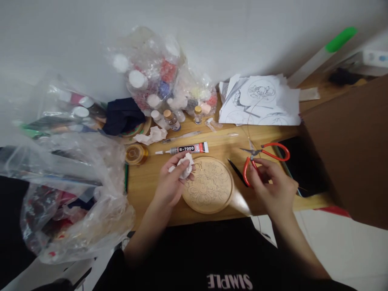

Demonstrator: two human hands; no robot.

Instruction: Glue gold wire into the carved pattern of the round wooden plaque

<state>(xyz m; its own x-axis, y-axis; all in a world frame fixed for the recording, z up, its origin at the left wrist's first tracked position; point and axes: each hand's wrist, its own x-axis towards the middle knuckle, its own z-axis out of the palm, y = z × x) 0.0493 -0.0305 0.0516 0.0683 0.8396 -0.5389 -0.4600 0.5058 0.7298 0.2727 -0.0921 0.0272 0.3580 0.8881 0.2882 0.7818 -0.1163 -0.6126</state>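
Observation:
My left hand (172, 178) is closed around a crumpled white tissue (184, 167), above the left edge of a round wooden board (209, 190). A flower design is drawn in dark lines on the board. My right hand (271, 182) is to the right of the board, its fingers pinching a small red-handled tool (256, 166) with a metal tip; the fingers hide most of it. Scissors with red loop handles (277, 151) lie right by that hand, their blades pointing left. Between board and scissors rests a black pen-like stick (237, 171). Behind the board is a B-7000 glue tube (189, 148).
Bags of capped bottles (163, 76) stand against the wall, beside small glass vials (198, 115). Printed flower drawings (260, 101) lie at the back right. A cardboard panel (348, 149) and a dark phone-like slab (306, 169) bound the right; plastic bags (81, 202) crowd the left.

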